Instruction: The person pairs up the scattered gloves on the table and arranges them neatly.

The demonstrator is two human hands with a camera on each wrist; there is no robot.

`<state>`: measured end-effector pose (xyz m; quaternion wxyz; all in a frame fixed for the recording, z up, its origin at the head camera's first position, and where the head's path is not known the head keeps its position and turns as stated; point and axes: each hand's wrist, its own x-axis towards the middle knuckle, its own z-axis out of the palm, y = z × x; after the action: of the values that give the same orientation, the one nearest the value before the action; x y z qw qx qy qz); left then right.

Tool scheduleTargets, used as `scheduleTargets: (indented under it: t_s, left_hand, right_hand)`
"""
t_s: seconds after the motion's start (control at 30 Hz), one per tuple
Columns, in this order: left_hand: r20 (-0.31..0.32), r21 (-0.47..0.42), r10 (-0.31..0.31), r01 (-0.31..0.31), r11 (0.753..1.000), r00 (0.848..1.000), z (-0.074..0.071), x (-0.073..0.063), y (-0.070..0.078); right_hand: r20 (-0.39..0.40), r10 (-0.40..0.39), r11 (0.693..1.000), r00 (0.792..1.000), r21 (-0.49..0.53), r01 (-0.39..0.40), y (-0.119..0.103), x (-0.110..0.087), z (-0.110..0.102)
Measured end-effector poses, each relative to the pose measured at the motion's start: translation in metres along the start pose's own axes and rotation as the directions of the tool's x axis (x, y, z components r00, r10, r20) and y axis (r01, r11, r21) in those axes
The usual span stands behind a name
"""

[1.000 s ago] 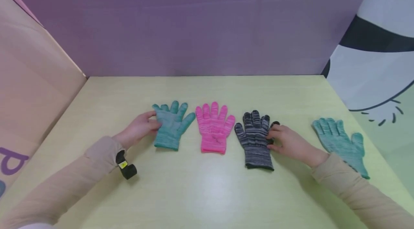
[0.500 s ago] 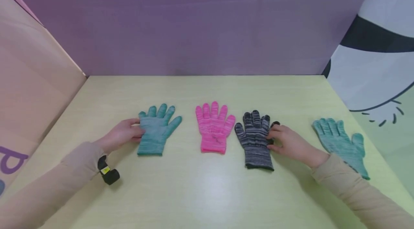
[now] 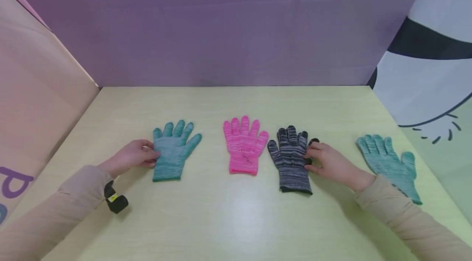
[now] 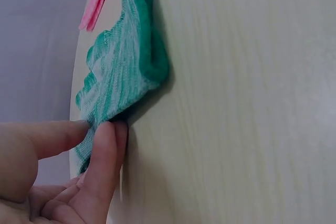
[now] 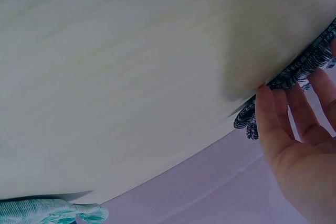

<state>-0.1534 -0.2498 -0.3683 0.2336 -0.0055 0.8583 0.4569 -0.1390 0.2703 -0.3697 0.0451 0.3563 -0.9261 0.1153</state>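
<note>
My left hand [image 3: 134, 155] pinches the left edge of a teal knitted glove [image 3: 170, 154], thumb above and fingers tucked under in the left wrist view. That glove lies palm-flat with its fingers away from me and its cuff [image 4: 152, 51] slightly gaping. My right hand [image 3: 332, 166] holds the right edge of a black-and-grey striped glove [image 3: 291, 162] by its thumb side; part of that glove's thumb is behind my fingers. Between them lies a pink glove [image 3: 243, 148], touched by neither hand.
A second teal glove [image 3: 385, 158] lies at the right, its cuff partly behind my right sleeve [image 3: 405, 216]. A purple panel [image 3: 236, 27] stands along the far edge of the pale table [image 3: 221, 220], with printed panels on both sides.
My left hand has drawn the teal glove leftward and slightly nearer, away from the pink glove. The right hand and the black-and-grey glove stay in place.
</note>
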Motion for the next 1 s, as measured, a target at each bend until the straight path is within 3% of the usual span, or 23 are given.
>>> scheduleTargets:
  t_s: [0.2, 0.3, 0.37, 0.47, 0.57, 0.67, 0.77, 0.9, 1.0]
  left_hand:
    - [0.003, 0.048, -0.005, 0.005, 0.999, 1.0, 0.002, -0.002, 0.003]
    - [-0.008, 0.144, -0.001, 0.002, 0.99, 1.0, -0.002, -0.005, 0.007]
    - [-0.025, 0.246, 0.016, -0.009, 0.969, 1.0, -0.005, -0.005, 0.01]
    - [-0.064, 0.392, 0.086, -0.055, 0.918, 0.994, -0.007, -0.005, 0.018]
    - [-0.078, 0.491, 0.197, -0.135, 0.861, 0.977, -0.004, -0.005, 0.027]
    - [-0.039, 0.568, 0.297, -0.223, 0.792, 0.954, 0.002, -0.008, 0.035]
    - [0.02, 0.64, 0.375, -0.3, 0.707, 0.927, 0.009, -0.011, 0.04]
    - [0.098, 0.69, 0.417, -0.364, 0.625, 0.903, 0.018, -0.012, 0.043]
    - [0.15, 0.701, 0.39, -0.376, 0.606, 0.909, 0.022, -0.012, 0.04]
  right_hand:
    - [-0.015, -0.015, 1.0, 1.0, 0.01, 0.015, -0.001, 0.0, 0.0]
    - [-0.014, -0.012, 1.0, 1.0, 0.009, 0.012, -0.001, 0.0, 0.0]
    - [-0.004, 0.0, 1.0, 1.0, 0.005, 0.0, -0.002, 0.0, 0.0]
    - [0.012, 0.021, 1.0, 1.0, 0.001, -0.021, -0.002, 0.0, -0.001]
    - [0.009, 0.024, 1.0, 1.0, 0.005, -0.024, -0.002, -0.001, -0.002]
    - [0.005, 0.023, 1.0, 1.0, 0.008, -0.023, -0.001, -0.001, -0.002]
    - [0.005, 0.021, 1.0, 1.0, 0.009, -0.021, -0.001, -0.001, -0.001]
    - [0.005, 0.02, 1.0, 1.0, 0.009, -0.02, -0.001, -0.001, -0.001]
    - [0.004, 0.02, 1.0, 1.0, 0.009, -0.02, -0.002, -0.001, -0.001]
